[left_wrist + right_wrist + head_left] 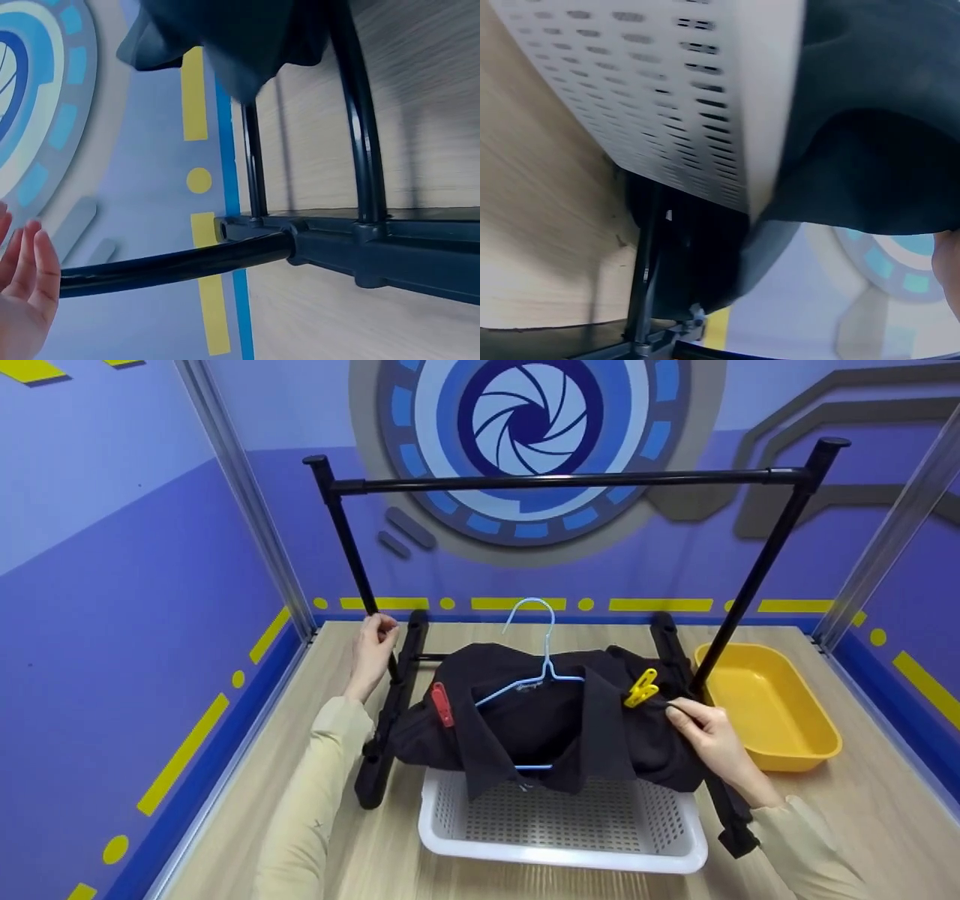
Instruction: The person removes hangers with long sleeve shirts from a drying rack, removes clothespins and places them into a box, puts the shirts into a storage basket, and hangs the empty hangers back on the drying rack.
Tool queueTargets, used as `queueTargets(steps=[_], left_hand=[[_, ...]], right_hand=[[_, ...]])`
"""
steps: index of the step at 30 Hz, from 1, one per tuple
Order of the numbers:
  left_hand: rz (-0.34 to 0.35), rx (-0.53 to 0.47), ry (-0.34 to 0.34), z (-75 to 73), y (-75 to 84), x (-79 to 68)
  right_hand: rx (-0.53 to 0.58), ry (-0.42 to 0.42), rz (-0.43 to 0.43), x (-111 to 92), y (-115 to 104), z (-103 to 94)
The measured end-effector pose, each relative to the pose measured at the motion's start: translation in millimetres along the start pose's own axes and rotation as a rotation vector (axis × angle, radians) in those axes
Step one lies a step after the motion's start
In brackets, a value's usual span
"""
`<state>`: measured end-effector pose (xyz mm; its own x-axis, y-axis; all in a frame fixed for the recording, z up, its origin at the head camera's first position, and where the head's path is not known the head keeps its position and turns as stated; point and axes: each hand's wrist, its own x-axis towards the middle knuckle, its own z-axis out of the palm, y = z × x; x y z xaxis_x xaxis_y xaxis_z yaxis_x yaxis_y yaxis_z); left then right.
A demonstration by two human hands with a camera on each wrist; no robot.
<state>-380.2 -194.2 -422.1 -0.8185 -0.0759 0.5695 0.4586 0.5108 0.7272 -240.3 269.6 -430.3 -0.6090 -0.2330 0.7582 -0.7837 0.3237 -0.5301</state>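
Note:
A black collared shirt point(517, 727) lies over the back of a white basket point(562, 855), with a light blue hanger point(550, 660) inside its neck, the hook pointing up. A red clothespin point(442, 705) is on the shirt's left shoulder area and a yellow clothespin point(641, 688) on the right. My right hand point(712, 735) pinches the black cloth just beside the yellow clothespin. In the right wrist view the cloth point(870, 172) stretches from the basket's rim up to that hand. My left hand point(373, 649) holds nothing and is beside the rack's left post point(349, 544).
A black garment rack point(562, 481) stands around the shirt, its top bar above and behind the hanger. Its feet point(375, 780) flank the basket. A yellow tub point(772, 705) sits on the right, behind my right hand. Painted panels enclose the wooden table on the sides and back.

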Motion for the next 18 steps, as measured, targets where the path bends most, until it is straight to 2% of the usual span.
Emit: queueTargets(steps=[6, 8, 14, 15, 18], left_hand=[[-0.014, -0.087, -0.145, 6.5, 7.5, -11.4], [-0.015, -0.097, -0.181, 6.3, 17.2, -14.7], [0.016, -0.117, -0.279, 7.7, 27.6, -18.1], [0.027, -0.120, -0.296, 9.5, 22.1, -17.2], [0.038, -0.109, -0.337, 10.8, 24.1, -18.7]], right_hand=[[-0.018, 0.019, 0.032, -5.4, 0.8, 2.6], [-0.028, 0.021, 0.045, -6.8, 1.0, 3.4], [-0.077, 0.032, 0.075, -9.2, -0.5, 6.9], [-0.086, 0.034, 0.080, -9.4, -1.0, 7.5], [-0.100, 0.035, 0.088, -10.3, -0.7, 8.7]])
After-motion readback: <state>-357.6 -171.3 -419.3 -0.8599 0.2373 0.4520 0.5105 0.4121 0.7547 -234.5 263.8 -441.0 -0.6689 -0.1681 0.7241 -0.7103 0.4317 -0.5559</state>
